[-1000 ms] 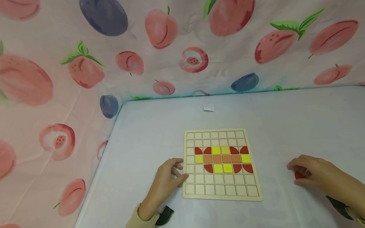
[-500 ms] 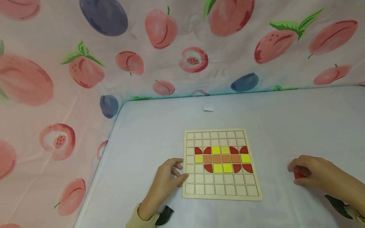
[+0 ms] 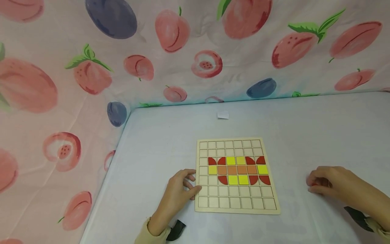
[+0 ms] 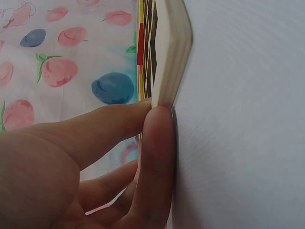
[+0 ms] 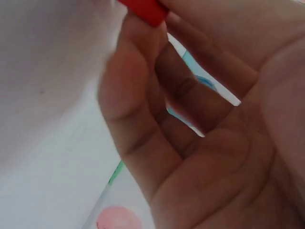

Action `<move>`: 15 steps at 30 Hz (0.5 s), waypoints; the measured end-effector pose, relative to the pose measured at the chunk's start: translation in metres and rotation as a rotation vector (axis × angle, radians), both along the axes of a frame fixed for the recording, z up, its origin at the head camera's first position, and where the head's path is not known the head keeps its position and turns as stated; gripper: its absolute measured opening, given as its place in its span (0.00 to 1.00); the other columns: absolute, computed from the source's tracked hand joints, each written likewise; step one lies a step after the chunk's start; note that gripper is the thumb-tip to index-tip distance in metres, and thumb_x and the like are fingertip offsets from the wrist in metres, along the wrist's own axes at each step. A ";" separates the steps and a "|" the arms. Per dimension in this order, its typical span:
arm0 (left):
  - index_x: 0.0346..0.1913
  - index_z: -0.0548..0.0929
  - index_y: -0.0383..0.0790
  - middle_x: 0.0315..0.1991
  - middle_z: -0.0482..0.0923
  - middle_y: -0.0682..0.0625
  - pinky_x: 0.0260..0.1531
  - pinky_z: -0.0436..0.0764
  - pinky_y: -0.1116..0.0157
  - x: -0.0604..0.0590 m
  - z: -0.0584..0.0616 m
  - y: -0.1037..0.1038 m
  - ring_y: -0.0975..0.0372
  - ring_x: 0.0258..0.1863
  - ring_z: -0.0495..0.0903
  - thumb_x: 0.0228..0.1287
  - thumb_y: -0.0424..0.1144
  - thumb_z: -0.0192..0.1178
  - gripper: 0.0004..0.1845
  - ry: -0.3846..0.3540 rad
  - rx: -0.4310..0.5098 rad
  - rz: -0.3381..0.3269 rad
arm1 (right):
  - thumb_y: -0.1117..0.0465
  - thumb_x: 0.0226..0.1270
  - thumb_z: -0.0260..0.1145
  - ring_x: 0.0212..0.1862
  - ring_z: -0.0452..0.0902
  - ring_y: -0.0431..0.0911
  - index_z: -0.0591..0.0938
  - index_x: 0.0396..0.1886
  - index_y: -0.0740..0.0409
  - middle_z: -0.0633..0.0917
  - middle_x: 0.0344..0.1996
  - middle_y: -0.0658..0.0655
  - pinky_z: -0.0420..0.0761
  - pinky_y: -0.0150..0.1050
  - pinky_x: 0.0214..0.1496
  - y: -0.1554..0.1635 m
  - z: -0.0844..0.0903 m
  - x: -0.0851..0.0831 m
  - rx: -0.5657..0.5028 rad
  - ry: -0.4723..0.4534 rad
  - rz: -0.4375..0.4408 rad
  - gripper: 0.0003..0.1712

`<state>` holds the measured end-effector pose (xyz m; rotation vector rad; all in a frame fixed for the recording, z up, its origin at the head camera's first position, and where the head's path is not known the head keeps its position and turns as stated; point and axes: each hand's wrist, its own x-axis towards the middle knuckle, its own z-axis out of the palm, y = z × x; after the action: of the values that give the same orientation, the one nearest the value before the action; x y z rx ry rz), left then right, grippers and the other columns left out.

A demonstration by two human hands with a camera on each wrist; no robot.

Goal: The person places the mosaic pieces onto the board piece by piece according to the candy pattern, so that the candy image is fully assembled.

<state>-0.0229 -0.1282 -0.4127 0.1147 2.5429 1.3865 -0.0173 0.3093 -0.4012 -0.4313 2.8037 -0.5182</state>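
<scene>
In the head view, your left hand [image 3: 178, 189] rests on the table [image 3: 304, 135] at lower centre, fingers loosely curved, thumb and fingertips touching the left edge of the wooden grid board [image 3: 236, 175]. The board lies flat in the middle of the frame; red quarter-round, yellow and orange tiles fill part of its three middle rows. Your right hand [image 3: 332, 184] sits at the lower right, well apart from the board, its grip curled around a small red piece [image 3: 313, 183] — only a sliver of red shows between the fingers, so its shape is hard to make out. That forearm is cut off by the right edge of the frame. A small white scrap [image 3: 223, 115] lies near the far edge of the table, below the fruit-print cloth [image 3: 91, 74] that fills the upper half.

In the left wrist view, the left hand [image 4: 86, 167] fills the lower left; thumb and a finger press against the board [image 4: 171, 52], seen edge-on at top centre. The tile colours show only as thin slivers along its face.

In the right wrist view, the right hand [image 5: 200, 119] takes up most of the frame, blurred and very close. The red piece [image 5: 145, 9] is pinched at the fingertips in the upper middle — its upper part runs out of the frame.
</scene>
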 end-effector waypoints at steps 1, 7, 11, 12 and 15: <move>0.57 0.78 0.30 0.41 0.76 0.46 0.20 0.84 0.71 0.000 0.000 0.000 0.63 0.30 0.79 0.54 0.27 0.72 0.26 0.001 -0.002 -0.001 | 0.60 0.52 0.78 0.26 0.65 0.29 0.83 0.27 0.46 0.77 0.24 0.39 0.72 0.28 0.25 -0.003 0.001 -0.001 0.008 -0.005 -0.014 0.10; 0.58 0.78 0.30 0.41 0.76 0.46 0.20 0.84 0.71 0.000 -0.001 -0.001 0.64 0.30 0.79 0.54 0.28 0.72 0.26 0.004 -0.006 -0.005 | 0.59 0.51 0.79 0.26 0.66 0.33 0.84 0.28 0.46 0.78 0.23 0.41 0.72 0.29 0.25 -0.019 0.009 -0.009 -0.008 0.034 -0.060 0.09; 0.58 0.78 0.30 0.41 0.76 0.46 0.20 0.84 0.71 0.000 -0.001 -0.001 0.64 0.30 0.79 0.54 0.28 0.72 0.26 0.003 -0.002 -0.006 | 0.60 0.49 0.80 0.27 0.69 0.30 0.82 0.27 0.44 0.80 0.25 0.39 0.79 0.29 0.28 -0.029 0.013 -0.013 -0.071 0.139 -0.021 0.12; 0.58 0.78 0.30 0.41 0.76 0.46 0.20 0.84 0.71 0.000 -0.001 -0.001 0.64 0.30 0.79 0.54 0.27 0.72 0.26 0.001 -0.001 -0.006 | 0.61 0.49 0.80 0.27 0.69 0.29 0.82 0.27 0.44 0.80 0.25 0.38 0.79 0.29 0.29 -0.032 0.015 -0.014 -0.081 0.159 -0.012 0.13; 0.58 0.77 0.30 0.41 0.76 0.46 0.21 0.84 0.71 0.000 -0.001 0.000 0.63 0.30 0.79 0.54 0.27 0.72 0.26 -0.001 0.002 -0.004 | 0.62 0.49 0.80 0.28 0.71 0.29 0.84 0.30 0.46 0.82 0.27 0.39 0.82 0.28 0.30 -0.039 0.017 -0.017 -0.121 0.185 0.003 0.13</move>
<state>-0.0232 -0.1286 -0.4133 0.1199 2.5386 1.3875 -0.0339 0.2706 -0.3842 -0.5334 2.9573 -0.6831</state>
